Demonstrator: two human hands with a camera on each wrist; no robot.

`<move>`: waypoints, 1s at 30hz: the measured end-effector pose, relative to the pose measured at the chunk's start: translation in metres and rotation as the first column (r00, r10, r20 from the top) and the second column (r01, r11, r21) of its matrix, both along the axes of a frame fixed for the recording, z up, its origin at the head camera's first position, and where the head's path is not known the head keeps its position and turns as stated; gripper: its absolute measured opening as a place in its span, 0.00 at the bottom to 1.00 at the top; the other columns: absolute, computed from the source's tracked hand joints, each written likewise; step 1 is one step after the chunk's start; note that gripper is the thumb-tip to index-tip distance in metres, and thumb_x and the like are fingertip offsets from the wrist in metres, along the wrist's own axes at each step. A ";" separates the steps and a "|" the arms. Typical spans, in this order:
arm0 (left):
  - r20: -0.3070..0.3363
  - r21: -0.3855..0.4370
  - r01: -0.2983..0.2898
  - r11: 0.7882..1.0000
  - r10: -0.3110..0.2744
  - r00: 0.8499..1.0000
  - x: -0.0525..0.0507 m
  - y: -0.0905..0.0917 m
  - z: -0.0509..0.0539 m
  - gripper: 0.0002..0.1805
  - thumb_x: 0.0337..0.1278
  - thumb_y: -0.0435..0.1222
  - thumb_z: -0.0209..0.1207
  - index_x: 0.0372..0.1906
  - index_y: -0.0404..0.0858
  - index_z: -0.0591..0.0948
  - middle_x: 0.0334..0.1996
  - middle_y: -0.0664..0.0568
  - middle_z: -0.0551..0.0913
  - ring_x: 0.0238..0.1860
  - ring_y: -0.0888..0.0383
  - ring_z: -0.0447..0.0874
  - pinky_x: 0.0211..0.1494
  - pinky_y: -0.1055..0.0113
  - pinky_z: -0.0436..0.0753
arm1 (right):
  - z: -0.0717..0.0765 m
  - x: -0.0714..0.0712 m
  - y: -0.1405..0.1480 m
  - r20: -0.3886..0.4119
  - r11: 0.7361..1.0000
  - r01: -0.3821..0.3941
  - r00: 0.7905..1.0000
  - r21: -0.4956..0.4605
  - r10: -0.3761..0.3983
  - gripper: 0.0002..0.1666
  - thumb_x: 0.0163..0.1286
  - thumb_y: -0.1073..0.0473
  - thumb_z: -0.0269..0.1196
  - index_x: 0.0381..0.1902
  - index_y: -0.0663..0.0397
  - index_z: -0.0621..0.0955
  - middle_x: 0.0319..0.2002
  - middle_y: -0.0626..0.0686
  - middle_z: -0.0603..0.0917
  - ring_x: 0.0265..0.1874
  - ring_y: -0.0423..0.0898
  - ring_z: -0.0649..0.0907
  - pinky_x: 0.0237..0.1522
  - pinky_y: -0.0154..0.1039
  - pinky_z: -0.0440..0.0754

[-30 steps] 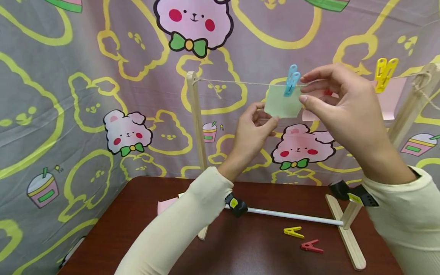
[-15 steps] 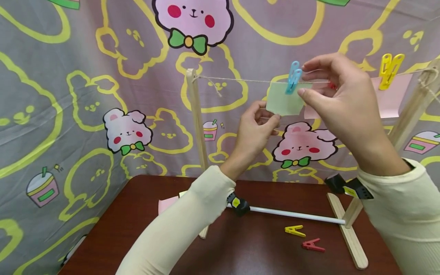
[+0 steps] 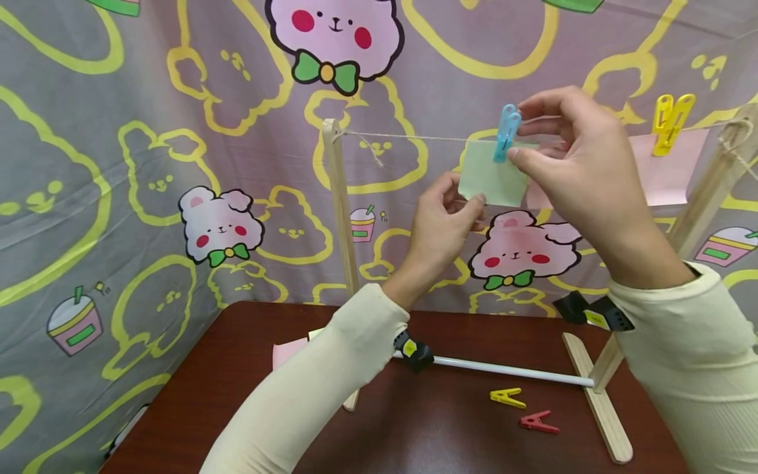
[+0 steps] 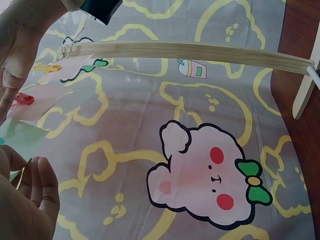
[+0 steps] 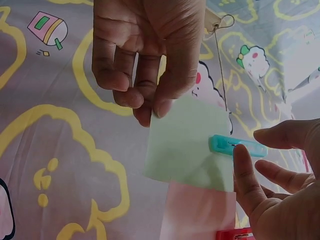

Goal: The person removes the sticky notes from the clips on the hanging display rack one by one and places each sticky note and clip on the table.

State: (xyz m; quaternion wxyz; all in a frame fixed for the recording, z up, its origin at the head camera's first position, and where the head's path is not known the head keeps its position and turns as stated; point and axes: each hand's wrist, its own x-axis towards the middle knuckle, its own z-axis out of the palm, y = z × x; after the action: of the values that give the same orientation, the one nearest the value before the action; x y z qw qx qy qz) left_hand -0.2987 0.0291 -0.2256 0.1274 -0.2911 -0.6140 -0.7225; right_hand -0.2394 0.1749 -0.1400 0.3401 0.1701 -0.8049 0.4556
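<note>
A pale green paper square (image 3: pixel 497 172) hangs from a string, with a light blue clothespin (image 3: pixel 506 135) clipped over its upper edge. My left hand (image 3: pixel 441 214) pinches the paper's lower left corner between thumb and fingers; the right wrist view shows this left hand (image 5: pixel 145 60) from the front. Beside the clothespin is my right hand (image 3: pixel 592 164), its fingers spread and gently bent. Its thumb tip lies at the clothespin's lower part and its index finger near the top; whether they touch it is hard to tell.
Pink paper (image 3: pixel 675 164) hangs further right under a yellow clothespin (image 3: pixel 672 125); a red clothespin (image 4: pixel 22 100) shows there too. Wooden posts (image 3: pixel 340 210) hold the string. On the table (image 3: pixel 426 421) lie yellow (image 3: pixel 507 397) and red clothespins (image 3: pixel 539 422), and pink paper (image 3: pixel 287 352).
The right hand has shifted slightly left and up around the blue clothespin. The clothespin has turned more upright, and the paper has swung a little. The left hand keeps its pinch.
</note>
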 end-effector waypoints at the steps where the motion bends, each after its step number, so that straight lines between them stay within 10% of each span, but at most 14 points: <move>1: 0.001 0.000 0.000 1.000 0.000 1.000 0.000 0.000 0.000 0.11 0.71 0.24 0.59 0.54 0.25 0.78 0.42 0.28 0.83 0.33 0.43 0.88 0.37 0.66 0.91 | 0.000 -0.001 0.000 0.004 1.000 -0.002 1.000 0.002 0.002 0.23 0.68 0.64 0.69 0.61 0.54 0.80 0.53 0.49 0.86 0.50 0.36 0.86 0.54 0.24 0.83; 7: 0.007 -0.001 -0.005 1.000 0.005 1.000 0.000 -0.001 0.000 0.10 0.71 0.24 0.59 0.53 0.25 0.78 0.38 0.33 0.84 0.27 0.64 0.83 0.40 0.56 0.93 | 0.002 -0.004 -0.001 0.026 0.999 -0.034 0.999 -0.020 0.035 0.24 0.68 0.67 0.68 0.62 0.55 0.80 0.52 0.48 0.85 0.48 0.37 0.87 0.48 0.21 0.83; 12: 0.013 -0.004 -0.015 1.000 0.015 1.000 0.000 -0.002 0.001 0.09 0.71 0.25 0.60 0.52 0.26 0.79 0.34 0.41 0.83 0.28 0.62 0.84 0.40 0.57 0.93 | 0.003 -0.007 -0.002 0.051 0.997 -0.064 0.996 -0.051 0.067 0.26 0.67 0.68 0.68 0.63 0.56 0.79 0.51 0.46 0.84 0.49 0.38 0.87 0.47 0.21 0.84; 19: 0.019 -0.001 -0.021 1.000 0.021 1.000 0.001 -0.002 0.002 0.09 0.71 0.25 0.60 0.52 0.27 0.80 0.33 0.41 0.83 0.37 0.33 0.85 0.34 0.71 0.89 | 0.006 -0.010 -0.005 0.065 0.987 -0.114 0.990 -0.116 0.122 0.26 0.69 0.71 0.66 0.65 0.60 0.78 0.50 0.48 0.84 0.47 0.43 0.86 0.44 0.25 0.87; 26: 0.019 -0.001 -0.036 0.999 0.036 0.999 0.001 -0.002 0.001 0.08 0.70 0.26 0.61 0.50 0.26 0.80 0.36 0.31 0.84 0.27 0.61 0.82 0.33 0.71 0.88 | 0.007 -0.010 -0.006 0.023 0.976 -0.150 0.987 -0.157 0.156 0.20 0.70 0.73 0.64 0.59 0.62 0.81 0.44 0.49 0.85 0.41 0.42 0.85 0.41 0.25 0.87; 30: 0.018 -0.008 -0.040 0.999 0.040 0.999 0.001 -0.003 0.001 0.09 0.70 0.26 0.61 0.51 0.26 0.80 0.36 0.31 0.84 0.29 0.51 0.85 0.33 0.71 0.88 | 0.008 -0.010 -0.006 0.008 0.976 -0.151 0.988 -0.160 0.154 0.17 0.69 0.74 0.65 0.54 0.60 0.83 0.41 0.49 0.85 0.39 0.42 0.85 0.42 0.24 0.86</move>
State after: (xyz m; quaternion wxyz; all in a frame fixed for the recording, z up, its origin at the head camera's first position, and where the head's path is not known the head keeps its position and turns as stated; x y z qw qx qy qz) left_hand -0.2978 0.0264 -0.2243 0.1351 -0.2728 -0.6237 -0.7200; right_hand -0.2495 0.1689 -0.1315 0.3085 0.1989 -0.7540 0.5448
